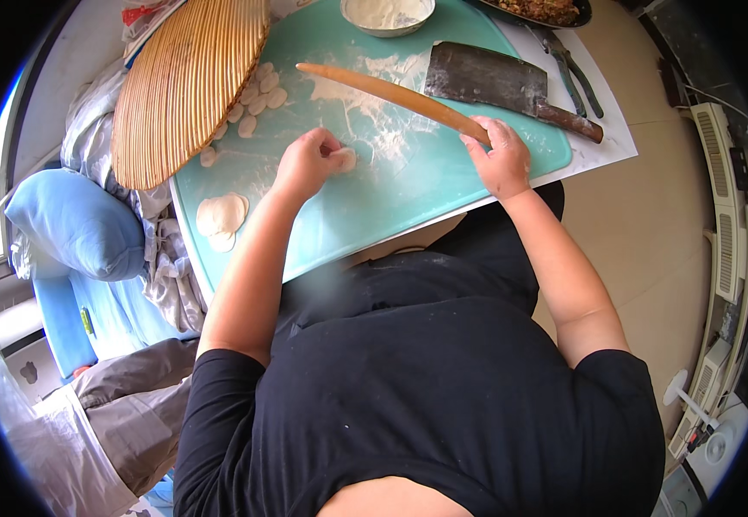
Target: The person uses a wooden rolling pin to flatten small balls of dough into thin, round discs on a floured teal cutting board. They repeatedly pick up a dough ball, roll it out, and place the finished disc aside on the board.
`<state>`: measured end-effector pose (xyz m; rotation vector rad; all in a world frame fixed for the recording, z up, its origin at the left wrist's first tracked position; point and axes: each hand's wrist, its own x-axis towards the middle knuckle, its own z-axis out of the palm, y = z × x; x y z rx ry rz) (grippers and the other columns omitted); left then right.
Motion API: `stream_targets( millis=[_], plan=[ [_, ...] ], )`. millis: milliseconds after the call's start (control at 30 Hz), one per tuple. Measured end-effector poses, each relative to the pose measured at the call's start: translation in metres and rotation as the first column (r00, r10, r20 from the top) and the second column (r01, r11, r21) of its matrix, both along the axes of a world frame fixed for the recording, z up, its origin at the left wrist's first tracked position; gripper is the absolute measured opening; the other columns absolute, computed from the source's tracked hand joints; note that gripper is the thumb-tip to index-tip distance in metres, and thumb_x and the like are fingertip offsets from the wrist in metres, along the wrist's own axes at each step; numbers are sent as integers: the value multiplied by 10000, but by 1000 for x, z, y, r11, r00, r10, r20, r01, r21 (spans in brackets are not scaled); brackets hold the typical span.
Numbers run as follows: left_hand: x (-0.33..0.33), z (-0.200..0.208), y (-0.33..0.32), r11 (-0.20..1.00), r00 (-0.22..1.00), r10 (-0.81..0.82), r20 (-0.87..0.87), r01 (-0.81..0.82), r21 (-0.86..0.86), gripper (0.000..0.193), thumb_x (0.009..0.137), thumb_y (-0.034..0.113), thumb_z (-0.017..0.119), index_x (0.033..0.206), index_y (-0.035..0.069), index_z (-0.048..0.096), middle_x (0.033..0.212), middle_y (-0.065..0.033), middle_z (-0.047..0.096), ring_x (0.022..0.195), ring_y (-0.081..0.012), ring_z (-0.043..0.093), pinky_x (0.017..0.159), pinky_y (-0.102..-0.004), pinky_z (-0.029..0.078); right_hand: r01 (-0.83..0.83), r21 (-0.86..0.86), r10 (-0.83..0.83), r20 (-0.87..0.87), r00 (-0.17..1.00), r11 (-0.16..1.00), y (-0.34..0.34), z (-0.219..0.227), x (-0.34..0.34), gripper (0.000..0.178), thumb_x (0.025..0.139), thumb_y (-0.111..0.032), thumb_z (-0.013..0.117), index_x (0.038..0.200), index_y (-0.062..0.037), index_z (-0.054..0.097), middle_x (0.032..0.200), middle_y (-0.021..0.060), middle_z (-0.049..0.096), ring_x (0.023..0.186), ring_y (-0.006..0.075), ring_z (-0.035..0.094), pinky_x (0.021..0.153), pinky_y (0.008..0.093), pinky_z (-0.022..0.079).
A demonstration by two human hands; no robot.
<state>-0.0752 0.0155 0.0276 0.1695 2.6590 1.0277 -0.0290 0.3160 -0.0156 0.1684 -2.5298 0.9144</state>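
My right hand (503, 159) is closed round the thick end of a wooden rolling pin (391, 93), its tapered end pointing to the far left above the floury green mat (374, 211). With bent fingers, my left hand (307, 164) pinches the edge of a small dough round (348, 160) over the mat; part of the round is hidden by the fingers. Left of that hand lies a stack of rolled-out dough wrappers (221, 215). Beyond it, several small flattened dough pieces (258, 104) sit beside and partly under a round slatted tray (193, 90).
A dark cleaver (486, 77) lies on the mat's right side, its wooden handle past the edge. Green-handled scissors or pliers (576, 76) rest nearby. At the far edge stand a bowl of flour (387, 15) and a pan of filling (538, 10). A blue cushion (77, 224) sits left.
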Motion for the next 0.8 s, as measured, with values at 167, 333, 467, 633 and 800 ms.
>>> stream_targets(
  millis=[167, 333, 467, 633, 800],
  plan=[
    [6, 3, -2, 976, 962, -109, -251, 151, 158, 262, 749, -1, 637, 1001, 52, 590, 1127, -104, 635, 1082, -245, 579, 904, -331, 455, 6, 11, -6, 26, 1000, 1000, 0, 3, 1, 285, 797, -208, 676, 1042, -73, 621, 977, 99, 639, 898, 289, 598, 713, 347, 504],
    [13, -22, -5, 968, 960, -95, -263, 151, 200, 389, 778, -41, 574, 1147, 81, 550, 1256, -93, 572, 1277, -279, 434, 1044, -358, 361, -7, 10, 7, -4, 1000, 1000, -1, 3, 0, 280, 797, -208, 676, 1038, -76, 622, 955, 98, 640, 879, 290, 600, 720, 353, 495],
    [45, -28, 14, 793, 793, -540, -283, 366, -488, 659, 869, 323, 550, 1390, 6, 300, 1497, -166, 223, 1387, -322, 215, 1124, -443, 192, -13, -5, 13, 9, 1000, 1000, -4, 5, -1, 268, 787, -232, 682, 1010, -94, 626, 919, 80, 641, 860, 284, 601, 738, 374, 484],
    [95, -13, 4, 893, 881, -378, -284, 266, -364, 643, 886, 240, 515, 1408, -30, 252, 1497, -216, 195, 1395, -361, 180, 1129, -447, 159, -206, 209, 201, 44, 979, 956, -7, 12, 2, 297, 756, -269, 696, 1007, -118, 646, 870, 64, 633, 824, 265, 598, 722, 375, 474],
    [116, 13, -39, 948, 816, -106, -568, -89, -305, 577, 903, 152, 454, 1412, -36, 255, 1494, -219, 214, 1399, -363, 176, 1122, -465, 146, -497, 247, 467, 171, 867, 832, -51, 29, 18, 314, 764, -320, 675, 1005, -120, 650, 942, 54, 611, 926, 244, 562, 799, 367, 430]
  ],
)
